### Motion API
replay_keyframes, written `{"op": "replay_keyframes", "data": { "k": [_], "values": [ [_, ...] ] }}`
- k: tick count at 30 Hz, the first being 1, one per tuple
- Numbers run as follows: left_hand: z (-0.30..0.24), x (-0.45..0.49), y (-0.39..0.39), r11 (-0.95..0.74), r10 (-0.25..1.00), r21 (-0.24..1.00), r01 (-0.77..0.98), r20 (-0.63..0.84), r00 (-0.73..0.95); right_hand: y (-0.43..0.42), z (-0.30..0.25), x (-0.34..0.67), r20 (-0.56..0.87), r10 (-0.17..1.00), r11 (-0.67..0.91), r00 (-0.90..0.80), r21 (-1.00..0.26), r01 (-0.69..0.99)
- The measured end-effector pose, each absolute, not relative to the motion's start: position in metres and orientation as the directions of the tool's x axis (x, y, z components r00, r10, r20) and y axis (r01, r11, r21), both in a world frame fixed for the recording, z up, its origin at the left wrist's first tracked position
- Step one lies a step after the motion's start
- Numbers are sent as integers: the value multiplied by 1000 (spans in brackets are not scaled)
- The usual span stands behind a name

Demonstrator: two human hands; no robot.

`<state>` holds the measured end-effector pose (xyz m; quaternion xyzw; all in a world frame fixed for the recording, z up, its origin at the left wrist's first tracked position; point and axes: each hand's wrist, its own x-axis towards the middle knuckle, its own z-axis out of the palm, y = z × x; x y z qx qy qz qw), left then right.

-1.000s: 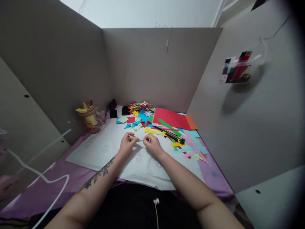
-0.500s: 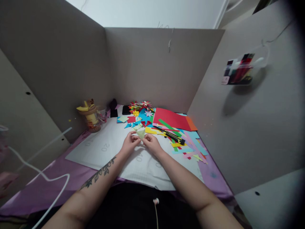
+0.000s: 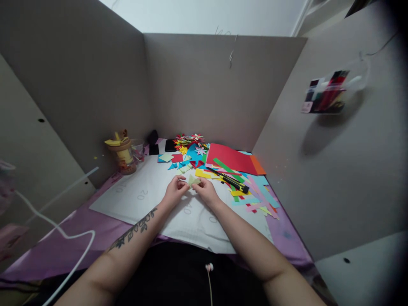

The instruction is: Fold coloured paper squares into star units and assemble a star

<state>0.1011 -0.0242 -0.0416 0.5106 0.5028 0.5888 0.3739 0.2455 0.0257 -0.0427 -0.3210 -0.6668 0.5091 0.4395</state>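
Note:
Between my fingertips is a small piece of pale green folded paper (image 3: 192, 180), held just above a white sheet (image 3: 127, 206) printed with numbers. My left hand (image 3: 176, 189) pinches it from the left, and my right hand (image 3: 205, 191) grips its right side. Fingers partly hide its lower edge. Right beyond my hands lie small folded triangles in blue (image 3: 173, 166), red (image 3: 196, 164) and pale green (image 3: 185, 169). Past them sit square papers and a cluster of many-pointed paper stars (image 3: 189, 140).
To the right, a black and yellow utility knife (image 3: 234, 182) rests among coloured paper strips (image 3: 259, 193), beside red sheets (image 3: 231, 158). A yellow cup-like container (image 3: 124, 157) stands at the left. Grey panels (image 3: 207, 80) enclose the table; a clear pouch (image 3: 327, 95) hangs on the right one.
The pale green paper has gone from an upright, kite-like shape to a lower, wider folded one between my fingers. Both hands stay nearly in place; the view has shifted slightly.

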Motion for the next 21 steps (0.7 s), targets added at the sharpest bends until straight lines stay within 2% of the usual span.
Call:
{"op": "replay_keyframes", "data": {
  "k": [4, 11, 21],
  "values": [
    [-43, 100, -23, -250, 948, 965, 78, 261, -183, 27, -43, 245, 283, 870, 305, -403, -952, -10],
    [-44, 101, -24, -147, 984, 987, -65, 139, -115, 24, -39, 247, 344, 851, 388, -396, -921, 32],
    [-40, 101, -27, -172, 985, 974, -150, 168, -41, 20, -36, 247, 497, 774, 581, -392, -803, 131]
  ]
}}
